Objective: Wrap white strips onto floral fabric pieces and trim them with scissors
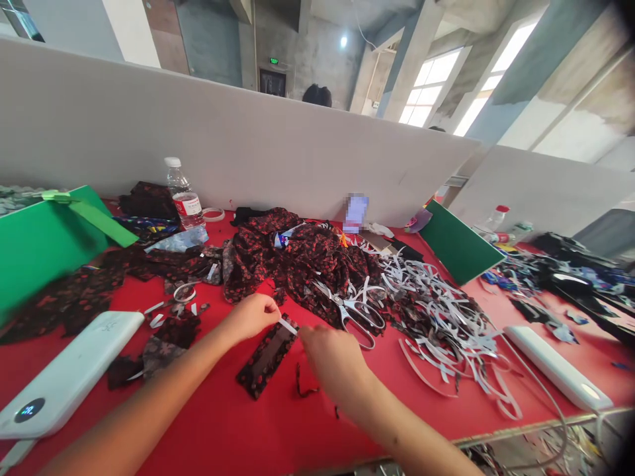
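Note:
A dark floral fabric strip [266, 360] lies flat and slanted on the red table. Across its far end runs a short white strip [288, 324], pinched at its left end by my left hand [255, 316], thumb and finger closed. My right hand [331, 354] is closed at the other end of the white strip; its fingertips are partly hidden behind the hand. Right beyond it, silver scissors [354, 313] rest with their blades on a heap of dark floral fabric [297, 254]. A thin dark scrap [305, 390] lies near my right hand.
White strip offcuts [441, 311] are piled at the right. A white power bank [74, 370] sits at the left, a similar white device [558, 367] at the right edge. Behind are a water bottle [184, 195], a phone [356, 213], green boards [461, 241] and a grey partition [258, 139].

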{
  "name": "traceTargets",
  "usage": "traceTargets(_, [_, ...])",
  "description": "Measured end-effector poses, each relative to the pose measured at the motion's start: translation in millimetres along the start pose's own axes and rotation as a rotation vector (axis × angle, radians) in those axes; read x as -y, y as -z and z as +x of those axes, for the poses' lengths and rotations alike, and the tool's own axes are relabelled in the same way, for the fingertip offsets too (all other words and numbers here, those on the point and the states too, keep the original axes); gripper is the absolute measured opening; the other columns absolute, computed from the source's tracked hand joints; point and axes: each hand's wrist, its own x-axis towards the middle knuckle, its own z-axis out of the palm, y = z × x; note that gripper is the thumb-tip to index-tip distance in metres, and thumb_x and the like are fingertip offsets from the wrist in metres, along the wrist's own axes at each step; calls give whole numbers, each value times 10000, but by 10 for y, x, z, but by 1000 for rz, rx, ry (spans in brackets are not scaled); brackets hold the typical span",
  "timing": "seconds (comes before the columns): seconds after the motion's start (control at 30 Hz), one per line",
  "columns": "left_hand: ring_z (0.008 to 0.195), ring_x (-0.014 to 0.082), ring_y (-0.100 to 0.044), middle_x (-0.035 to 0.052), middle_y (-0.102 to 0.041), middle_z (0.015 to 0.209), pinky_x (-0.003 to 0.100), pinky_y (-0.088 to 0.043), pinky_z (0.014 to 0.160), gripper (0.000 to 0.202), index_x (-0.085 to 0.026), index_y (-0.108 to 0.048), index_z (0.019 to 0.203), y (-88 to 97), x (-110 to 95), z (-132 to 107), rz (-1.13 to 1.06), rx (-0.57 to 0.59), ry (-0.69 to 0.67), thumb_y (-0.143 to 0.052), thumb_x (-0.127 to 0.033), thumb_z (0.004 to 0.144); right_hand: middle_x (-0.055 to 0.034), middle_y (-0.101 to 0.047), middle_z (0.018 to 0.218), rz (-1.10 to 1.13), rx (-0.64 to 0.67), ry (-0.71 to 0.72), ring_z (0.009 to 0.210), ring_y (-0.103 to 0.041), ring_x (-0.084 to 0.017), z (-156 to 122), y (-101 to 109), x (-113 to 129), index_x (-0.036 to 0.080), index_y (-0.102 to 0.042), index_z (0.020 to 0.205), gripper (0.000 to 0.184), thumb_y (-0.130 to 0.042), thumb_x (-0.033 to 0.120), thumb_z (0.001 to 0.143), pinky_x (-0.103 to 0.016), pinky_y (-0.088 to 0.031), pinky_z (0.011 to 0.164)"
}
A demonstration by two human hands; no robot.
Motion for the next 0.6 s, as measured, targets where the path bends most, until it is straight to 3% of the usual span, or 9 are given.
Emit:
traceTargets(0.1, [719, 164, -614, 22, -666, 758, 290, -463, 671, 193, -142, -647, 777, -40, 3, 67, 127, 37, 13, -598, -327, 794, -118, -684, 803, -34, 41, -1, 644, -698, -257, 28, -41, 121, 160, -627, 970, 239, -488, 45, 815, -273, -487, 488])
traceTargets(0.23, [850, 178, -622, 56, -638, 1018, 379, -517, 743, 247, -147, -599, 1028, -74, -11, 67, 270, 74, 15, -544, -327, 868, -140, -674, 837, -61, 49, -11, 657, -700, -279, 40, -93, 189, 162, -578, 1130, 338, -436, 49, 845, -346, -529, 499])
traceTargets(0.4, [852, 177, -626, 56, -643, 1010, 378, -520, 749, 234, -148, -604, 1025, -89, -1, 73, 364, 99, 8, -548, -312, 868, -137, -658, 831, -112, 90, -13, 633, -693, -297, 44, -120, 190, 177, -563, 1168, 359, -433, 66, 852, -417, -535, 494])
traceTargets(0.6, [790, 159, -624, 34, -656, 905, 362, -511, 731, 207, -142, -622, 923, -136, 38, 88, 417, 70, -11, -546, -327, 868, -123, -650, 800, -122, 47, 13, 641, -690, -275, 68, -193, 158, 166, -571, 1140, 331, -491, 76, 831, -349, -527, 485])
